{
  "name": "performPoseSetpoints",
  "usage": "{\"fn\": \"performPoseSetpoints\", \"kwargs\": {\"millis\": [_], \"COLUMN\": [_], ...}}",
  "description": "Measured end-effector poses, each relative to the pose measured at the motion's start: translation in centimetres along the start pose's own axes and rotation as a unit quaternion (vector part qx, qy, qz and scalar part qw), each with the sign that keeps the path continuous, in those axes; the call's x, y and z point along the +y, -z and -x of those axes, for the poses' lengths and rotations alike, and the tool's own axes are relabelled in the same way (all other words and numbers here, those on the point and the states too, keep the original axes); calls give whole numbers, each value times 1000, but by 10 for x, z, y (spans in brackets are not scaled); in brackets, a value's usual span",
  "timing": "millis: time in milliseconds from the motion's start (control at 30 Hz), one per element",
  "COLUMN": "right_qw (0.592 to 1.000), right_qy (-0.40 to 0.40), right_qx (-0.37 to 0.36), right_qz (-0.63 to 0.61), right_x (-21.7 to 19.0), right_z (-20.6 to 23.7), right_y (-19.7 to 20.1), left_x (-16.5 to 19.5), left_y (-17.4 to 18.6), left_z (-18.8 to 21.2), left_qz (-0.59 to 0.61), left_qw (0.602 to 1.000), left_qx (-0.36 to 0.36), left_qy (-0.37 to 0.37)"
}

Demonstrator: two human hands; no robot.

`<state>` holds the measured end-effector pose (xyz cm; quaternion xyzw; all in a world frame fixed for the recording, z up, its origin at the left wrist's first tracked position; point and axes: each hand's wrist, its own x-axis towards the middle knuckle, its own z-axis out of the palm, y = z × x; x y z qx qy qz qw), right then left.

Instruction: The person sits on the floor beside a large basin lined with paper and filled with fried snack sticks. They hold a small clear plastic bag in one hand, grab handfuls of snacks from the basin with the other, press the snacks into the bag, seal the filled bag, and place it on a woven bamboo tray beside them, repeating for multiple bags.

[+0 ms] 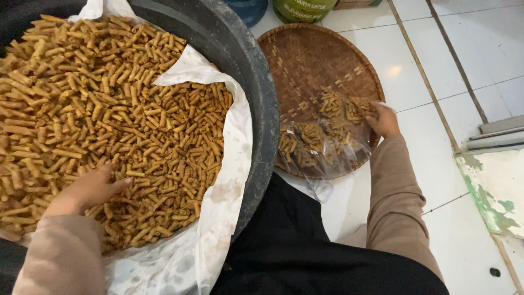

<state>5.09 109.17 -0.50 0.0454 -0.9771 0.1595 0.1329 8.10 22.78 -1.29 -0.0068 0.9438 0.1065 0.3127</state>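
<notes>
A big black tub (256,82) lined with white paper (229,186) holds a heap of small golden-brown fried snack sticks (98,98). My left hand (87,191) rests on the heap at its near edge, fingers curled into the sticks. To the right, a round woven bamboo tray (305,60) lies on the floor. Clear plastic bags of the same snack sticks (322,136) lie on its near side. My right hand (385,120) grips the far right bag at the tray's rim.
White floor tiles (464,49) stretch to the right. A worn white and green painted surface (494,191) sits at the right edge. A blue container (248,8) and a green container (303,8) stand beyond the tray. My black-clad lap (295,246) fills the bottom centre.
</notes>
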Motion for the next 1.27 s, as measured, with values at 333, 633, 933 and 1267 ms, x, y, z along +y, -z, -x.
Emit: {"fn": "performPoseSetpoints", "kwargs": {"millis": [333, 633, 933, 1267], "right_qw": [996, 979, 967, 949], "right_qy": [-62, -189, -238, -271], "right_qx": [-62, 73, 66, 2], "right_qz": [31, 39, 58, -161], "right_x": [48, 65, 22, 41], "right_z": [11, 98, 132, 114], "right_y": [-12, 2, -39, -48], "left_x": [2, -7, 0, 54], "left_y": [-6, -17, -16, -6], "left_z": [-12, -6, -7, 2], "left_qz": [16, 37, -20, -4], "left_qw": [994, 999, 997, 997], "left_qx": [-81, -10, -42, -46], "left_qy": [71, 8, 54, 68]}}
